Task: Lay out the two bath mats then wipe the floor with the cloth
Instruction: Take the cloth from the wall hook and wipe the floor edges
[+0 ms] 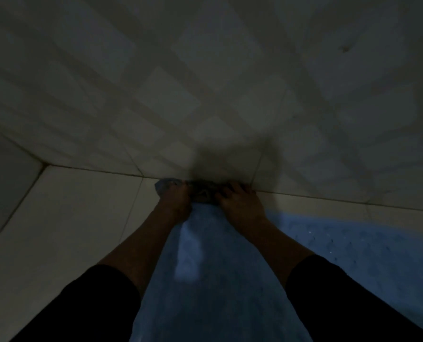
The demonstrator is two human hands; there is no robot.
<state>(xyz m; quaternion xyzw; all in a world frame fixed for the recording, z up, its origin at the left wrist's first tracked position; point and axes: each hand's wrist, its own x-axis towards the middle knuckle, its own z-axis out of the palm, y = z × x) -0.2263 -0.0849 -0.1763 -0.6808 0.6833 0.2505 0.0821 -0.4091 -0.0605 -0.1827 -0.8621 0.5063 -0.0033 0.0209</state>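
Head view, dim light. The left hand [174,199] and right hand [240,203] are lying side by side with curled fingers gripping a crumpled dark cloth [203,192], which is sitting where the pale tiled floor [65,218] is meeting the tiled wall [181,82]. Its pattern is hard to make out. Behind the grip, toward the person, a blue textured bath mat [218,280] is spreading between the forearms and running out of frame. Black sleeves [341,292] are covering both arms.
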